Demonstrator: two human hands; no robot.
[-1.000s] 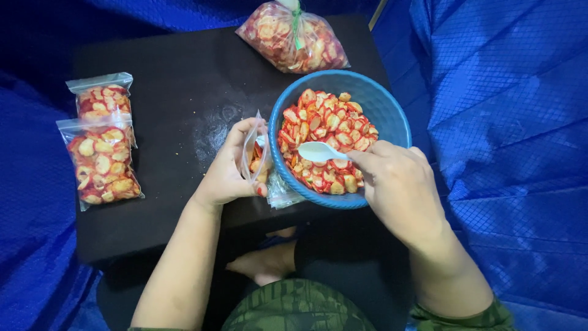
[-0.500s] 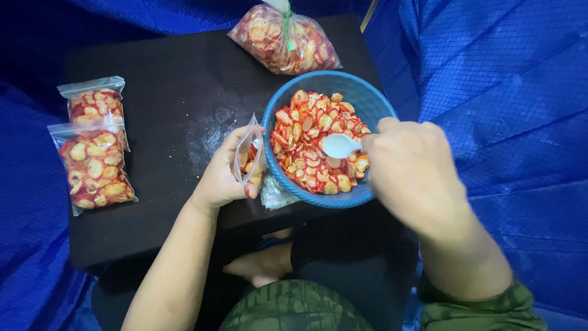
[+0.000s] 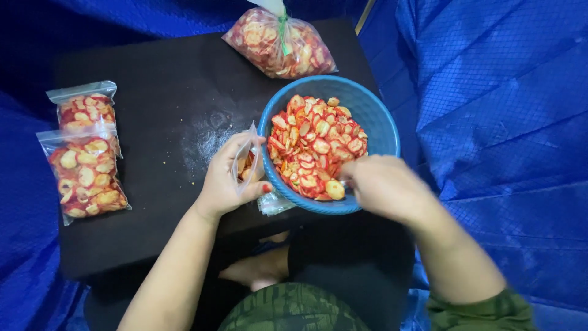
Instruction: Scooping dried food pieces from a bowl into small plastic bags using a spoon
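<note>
Head view: left hand (image 3: 228, 181) pinches a small clear zip bag (image 3: 247, 160) by its upper edge, thumb on the near face and fingers behind, just beside the near-left rim of the blue bowl (image 3: 380, 125). A few red-and-yellow chips sit in the bag's bottom. Bag stands roughly upright, long axis running from mouth down to base; mouth tilts toward the bowl. Right hand (image 3: 384, 187) is blurred at the bowl's near rim, curled over something among the chips (image 3: 315, 147); what it grips is hidden, so whether it is clenched on a tool or loose I cannot tell. To do this filling well, as I judge it: keep the bag mouth spread and close against the rim, lower than the lip, so pieces drop in rather than onto the black table (image 3: 165, 73); hold the bag steady by the seal strip without crushing the chips. More empty bags (image 3: 274, 205) lie under the bowl's near edge. Two filled sealed packs (image 3: 86, 162) lie flat at the table's left side, well apart from the hands. A large tied bag of chips (image 3: 278, 46) lies at the far edge. Blue tarp (image 3: 502, 110) surrounds the table.
</note>
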